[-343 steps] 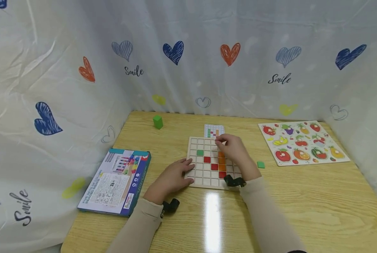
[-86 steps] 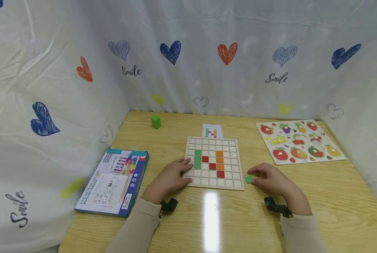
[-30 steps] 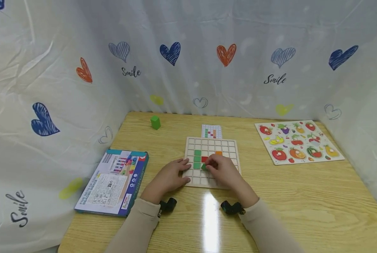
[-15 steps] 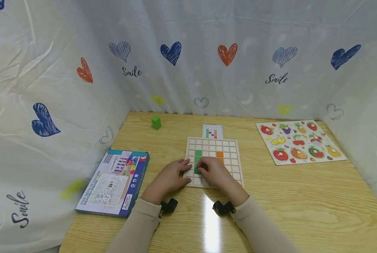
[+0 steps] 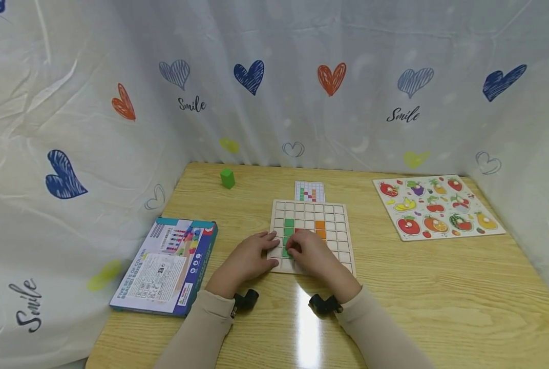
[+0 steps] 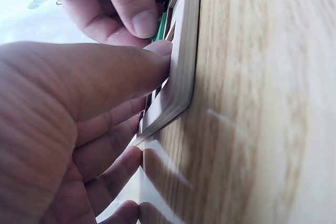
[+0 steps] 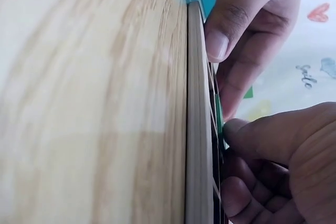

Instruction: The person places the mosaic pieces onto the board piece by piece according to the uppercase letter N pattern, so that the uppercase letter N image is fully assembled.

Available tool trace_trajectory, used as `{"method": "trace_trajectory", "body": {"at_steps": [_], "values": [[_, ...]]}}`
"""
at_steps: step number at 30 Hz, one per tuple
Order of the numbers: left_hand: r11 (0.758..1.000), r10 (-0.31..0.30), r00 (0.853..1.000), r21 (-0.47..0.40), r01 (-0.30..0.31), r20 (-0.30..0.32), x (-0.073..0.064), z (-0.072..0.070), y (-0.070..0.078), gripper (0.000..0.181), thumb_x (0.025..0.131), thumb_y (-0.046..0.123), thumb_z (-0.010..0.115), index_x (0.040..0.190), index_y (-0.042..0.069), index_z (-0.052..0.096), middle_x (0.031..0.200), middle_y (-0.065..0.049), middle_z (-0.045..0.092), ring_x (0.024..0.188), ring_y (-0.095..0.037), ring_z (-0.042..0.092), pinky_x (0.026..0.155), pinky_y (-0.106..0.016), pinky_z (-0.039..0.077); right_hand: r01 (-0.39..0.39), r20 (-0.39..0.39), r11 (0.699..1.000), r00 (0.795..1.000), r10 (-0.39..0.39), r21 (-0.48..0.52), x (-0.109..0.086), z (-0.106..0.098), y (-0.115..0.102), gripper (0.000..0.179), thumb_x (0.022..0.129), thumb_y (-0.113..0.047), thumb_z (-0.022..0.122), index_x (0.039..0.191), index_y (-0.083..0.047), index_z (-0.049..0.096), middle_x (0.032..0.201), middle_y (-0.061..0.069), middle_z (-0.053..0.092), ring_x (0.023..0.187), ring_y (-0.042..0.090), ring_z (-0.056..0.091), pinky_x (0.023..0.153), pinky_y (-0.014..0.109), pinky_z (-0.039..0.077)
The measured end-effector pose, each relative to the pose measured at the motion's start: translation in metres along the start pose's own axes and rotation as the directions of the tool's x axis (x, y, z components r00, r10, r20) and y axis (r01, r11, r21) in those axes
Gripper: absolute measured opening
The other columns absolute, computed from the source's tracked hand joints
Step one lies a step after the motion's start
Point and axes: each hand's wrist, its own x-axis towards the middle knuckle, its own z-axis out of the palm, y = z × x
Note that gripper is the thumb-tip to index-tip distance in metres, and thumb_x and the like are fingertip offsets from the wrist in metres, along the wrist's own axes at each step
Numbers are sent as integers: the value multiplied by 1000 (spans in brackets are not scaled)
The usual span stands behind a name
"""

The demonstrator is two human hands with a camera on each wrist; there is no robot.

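Note:
A wooden grid board lies at the middle of the table. My left hand rests over its left edge, the thumb on the rim in the left wrist view. With thumb and fingers my right hand pinches a green square tile at the lower end of a column of green tiles. That tile sits at the grid, and whether it lies fully flat cannot be told. Orange tiles stand to the right; the right hand covers most of the red tiles.
Behind the board lies a small printed pattern card. A green block stands at the back left. To the left is a boxed toy, to the right a fruit puzzle board. A curtain hangs behind the table.
Since the earlier frames, green tiles were added in the column. The right hand took a green tile from the table right of the board and carried it left. The left hand stayed put.

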Motion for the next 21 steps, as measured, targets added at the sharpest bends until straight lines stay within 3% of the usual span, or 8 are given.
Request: {"method": "trace_trajectory", "body": {"at_steps": [15, 21], "values": [[1000, -1, 1000, 6, 1, 9, -1, -1, -1, 58, 101, 31, 79, 155, 16, 63, 171, 3, 48, 164, -27, 38, 132, -54, 35, 8, -2, 1000, 1000, -8, -3, -2, 2, -1, 7, 100, -10, 79, 94, -14, 78, 98, -2, 68, 89, 13, 61, 86, 38, 57], [1000, 27, 999, -15, -28, -31, -1, -1, 1, 52, 106, 32, 72, 155, 17, 64, 173, 1, 46, 162, -28, 40, 132, -53, 36, 21, -60, 1000, 998, -20, 10, -10, -14, -2, 6, 103, -15, 76, 96, -15, 78, 96, -3, 68, 84, 12, 59, 78, 32, 55]]}}
